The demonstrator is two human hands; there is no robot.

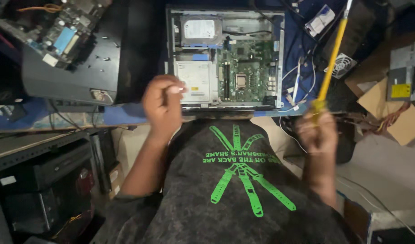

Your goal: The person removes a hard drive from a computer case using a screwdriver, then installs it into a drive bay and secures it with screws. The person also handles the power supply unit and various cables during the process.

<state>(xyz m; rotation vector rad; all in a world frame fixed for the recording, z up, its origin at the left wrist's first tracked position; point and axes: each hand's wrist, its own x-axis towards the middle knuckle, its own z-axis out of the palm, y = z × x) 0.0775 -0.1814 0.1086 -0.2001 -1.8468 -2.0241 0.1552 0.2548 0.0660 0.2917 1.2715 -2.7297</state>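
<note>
Head view: right hand [317,131] closed around yellow screwdriver [330,63], shaft angled up beside open computer case [225,58] on blue table [126,113]. Left hand [163,105] loosely fisted at case's near edge, contents impossible to tell.

Computer case [225,58] on bench [126,115] — hands [162,101] before it

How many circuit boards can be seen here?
2. One green circuit board sits inside the open computer case ahead of the person. A second loose board lies on the dark case at the upper left. Others may be hidden in the clutter.
</note>
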